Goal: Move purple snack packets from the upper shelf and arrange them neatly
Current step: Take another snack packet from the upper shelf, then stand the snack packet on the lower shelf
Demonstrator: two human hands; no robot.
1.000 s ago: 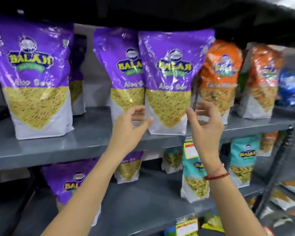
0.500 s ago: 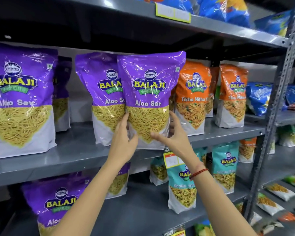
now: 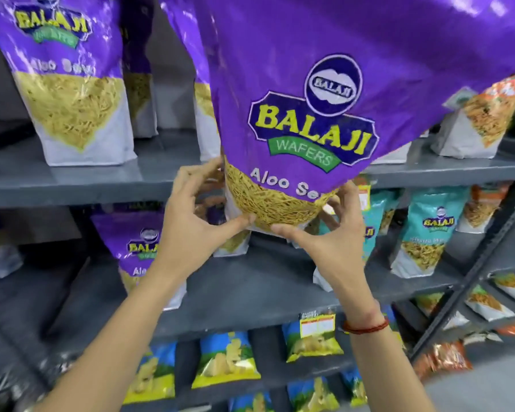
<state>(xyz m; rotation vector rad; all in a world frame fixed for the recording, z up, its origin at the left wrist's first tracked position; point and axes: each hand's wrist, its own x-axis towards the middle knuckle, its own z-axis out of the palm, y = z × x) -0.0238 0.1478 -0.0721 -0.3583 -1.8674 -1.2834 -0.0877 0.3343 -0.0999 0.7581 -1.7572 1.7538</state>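
Note:
A large purple Aloo Sev packet [image 3: 309,93] fills the upper middle of the head view, tilted toward me and off the upper shelf [image 3: 72,181]. My left hand [image 3: 195,217] grips its lower left corner. My right hand [image 3: 329,236] grips its bottom right, thumb under the base. Another purple packet [image 3: 69,81] stands upright on the upper shelf at the left, and one more [image 3: 201,90] stands partly hidden behind the held packet. A purple packet [image 3: 144,248] stands on the shelf below, behind my left forearm.
Orange packets [image 3: 485,114] stand on the upper shelf at the right. Teal packets [image 3: 428,230] stand on the lower shelf [image 3: 250,289]. Blue and yellow packets [image 3: 226,361] fill the shelves underneath. A grey slotted upright [image 3: 470,278] runs down the right side.
Both hands have closed on the front purple packet's base and pulled it off the upper shelf, down and toward me. The camera has tipped downward.

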